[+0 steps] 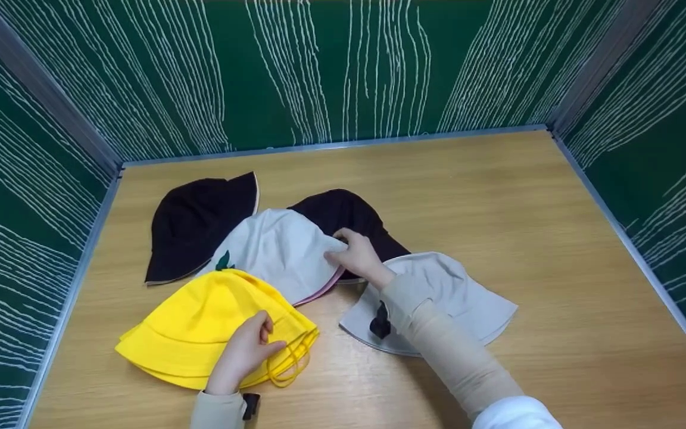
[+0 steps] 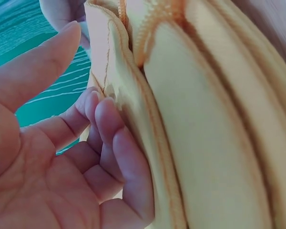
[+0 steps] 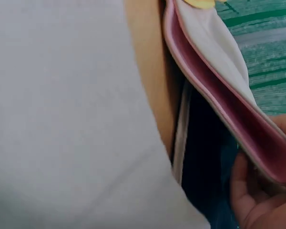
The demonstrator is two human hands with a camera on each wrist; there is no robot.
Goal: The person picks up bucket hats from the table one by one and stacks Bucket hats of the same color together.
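Note:
A white bucket hat (image 1: 274, 250) with pink lining lies mid-table, its right brim corner pinched by my right hand (image 1: 358, 256). In the right wrist view the brim's pink inside (image 3: 214, 86) gapes slightly beside the right hand (image 3: 262, 205). Lower left is a yellow bucket hat (image 1: 194, 310), its cord loop hanging at the right brim end. My left hand (image 1: 246, 351) rests against that brim; in the left wrist view its loosely bent fingers (image 2: 128, 162) touch the fabric, while the thumb stands apart. The yellow hat overlaps the white one's lower edge.
One black bucket hat (image 1: 194, 223) lies at the back left, another black hat (image 1: 343, 211) behind the white one. A light grey hat (image 1: 468, 298) with a black toggle (image 1: 380, 325) lies under the right forearm. Green panels (image 1: 331, 71) with white lines enclose the wooden table (image 1: 557, 238).

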